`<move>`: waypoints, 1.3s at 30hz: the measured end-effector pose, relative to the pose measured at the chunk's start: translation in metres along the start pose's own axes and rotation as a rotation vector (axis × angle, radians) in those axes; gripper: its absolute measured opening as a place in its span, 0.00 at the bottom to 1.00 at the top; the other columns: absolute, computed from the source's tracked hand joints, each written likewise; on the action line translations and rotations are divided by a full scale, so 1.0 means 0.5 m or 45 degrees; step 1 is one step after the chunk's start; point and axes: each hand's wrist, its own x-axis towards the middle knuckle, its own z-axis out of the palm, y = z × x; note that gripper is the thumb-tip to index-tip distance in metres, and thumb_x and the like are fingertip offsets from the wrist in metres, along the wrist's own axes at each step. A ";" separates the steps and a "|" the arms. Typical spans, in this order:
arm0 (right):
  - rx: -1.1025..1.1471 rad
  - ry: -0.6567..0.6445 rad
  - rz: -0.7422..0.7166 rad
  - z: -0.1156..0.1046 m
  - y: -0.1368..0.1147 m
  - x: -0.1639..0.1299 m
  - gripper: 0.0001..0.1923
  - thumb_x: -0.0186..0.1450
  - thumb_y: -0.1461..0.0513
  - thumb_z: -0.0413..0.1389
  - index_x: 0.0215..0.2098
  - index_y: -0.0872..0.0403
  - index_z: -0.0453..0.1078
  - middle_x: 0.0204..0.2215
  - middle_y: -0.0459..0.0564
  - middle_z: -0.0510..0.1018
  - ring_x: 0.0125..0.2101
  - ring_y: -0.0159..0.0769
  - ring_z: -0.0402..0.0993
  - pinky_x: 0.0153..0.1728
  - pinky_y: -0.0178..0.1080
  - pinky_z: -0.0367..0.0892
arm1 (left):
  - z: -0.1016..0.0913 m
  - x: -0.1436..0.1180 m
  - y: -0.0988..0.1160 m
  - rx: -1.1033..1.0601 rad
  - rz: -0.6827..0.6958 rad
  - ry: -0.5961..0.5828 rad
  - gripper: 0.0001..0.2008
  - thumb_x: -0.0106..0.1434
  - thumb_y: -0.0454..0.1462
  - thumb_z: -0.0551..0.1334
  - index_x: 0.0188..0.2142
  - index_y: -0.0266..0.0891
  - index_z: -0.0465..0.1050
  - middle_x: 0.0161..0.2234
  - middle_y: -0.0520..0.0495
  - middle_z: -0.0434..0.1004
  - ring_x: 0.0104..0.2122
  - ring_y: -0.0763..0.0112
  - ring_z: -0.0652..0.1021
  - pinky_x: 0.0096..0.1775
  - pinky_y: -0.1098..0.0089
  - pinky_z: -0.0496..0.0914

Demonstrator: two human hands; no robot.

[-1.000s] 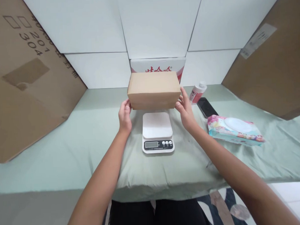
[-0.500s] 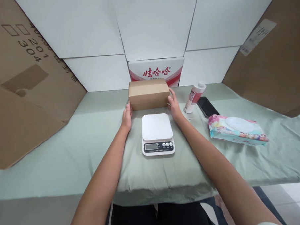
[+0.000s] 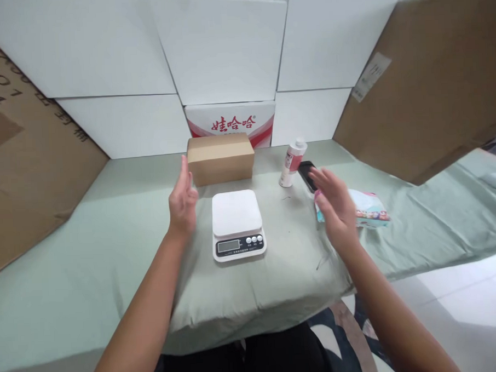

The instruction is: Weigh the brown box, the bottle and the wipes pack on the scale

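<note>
- The table (image 3: pixel 111 252) in front of you is covered with a soft pale-green cloth that rumples a little at the near edge; brown cardboard sheets lean at both sides and white panels close the back.
- The cardboard box (image 3: pixel 221 158) sits on the cloth at the back, just behind the scale and apart from both of your hands. It is plain, matte brown and rectangular, with its long axis running left to right across your view.
- Your left hand (image 3: pixel 182 202) is the nearer one: it floats just off the box's left end, upright, fingers straight and close together, holding nothing.
- Your right hand (image 3: pixel 334 208) is well to the right of the box, fingers loosely spread and empty, over the soft printed pack of wipes (image 3: pixel 370 212).
- The scale (image 3: pixel 237 225) lies between your hands, smooth white plastic, its platform bare.
- A small white bottle (image 3: pixel 292 162) and a dark phone (image 3: pixel 308 174) stand right of the box.
</note>
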 end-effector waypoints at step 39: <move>0.388 0.091 0.313 0.216 0.001 0.058 0.26 0.71 0.42 0.51 0.60 0.45 0.68 0.60 0.54 0.77 0.60 0.53 0.74 0.62 0.56 0.72 | 0.058 -0.021 0.065 0.363 -0.102 -0.195 0.59 0.45 0.63 0.79 0.71 0.42 0.67 0.60 0.36 0.80 0.59 0.40 0.80 0.62 0.49 0.75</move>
